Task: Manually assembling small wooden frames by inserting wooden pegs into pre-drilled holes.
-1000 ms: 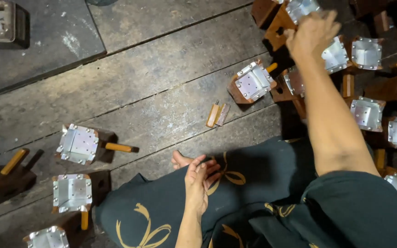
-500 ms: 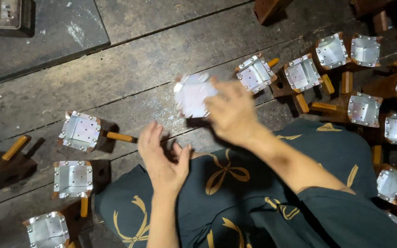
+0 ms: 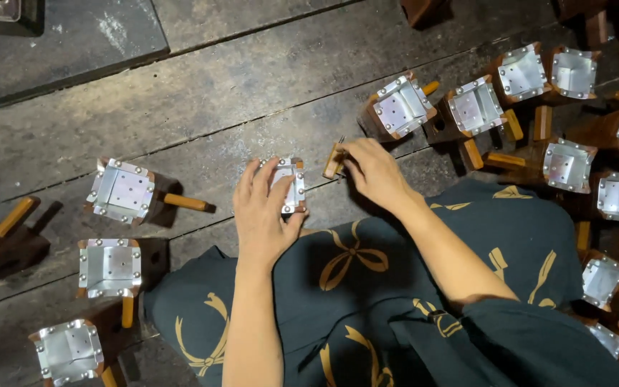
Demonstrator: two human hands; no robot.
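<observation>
- Two bare hands work over a plank floor (image 3: 202,93), above a lap in dark cloth (image 3: 367,287) printed with gold bows.
- Left hand (image 3: 266,208) lies over a small wooden box (image 3: 289,188) lined with riveted metal; its fingers are spread across the top and its thumb sits at the box's near right side, so it is gripping the box.
- That box rests on the floor just ahead of the knees, between the two hands.
- Right hand (image 3: 374,172) is closed in a pinch on a short wooden peg (image 3: 334,160), which stands just beside the box's right edge.
- More boxes of the same kind lie to the left, one (image 3: 120,190) with a peg sticking out of its side and another (image 3: 109,266) near it.
- Many more boxes crowd the floor on the right, the nearest (image 3: 402,106) just beyond the right hand.
</observation>
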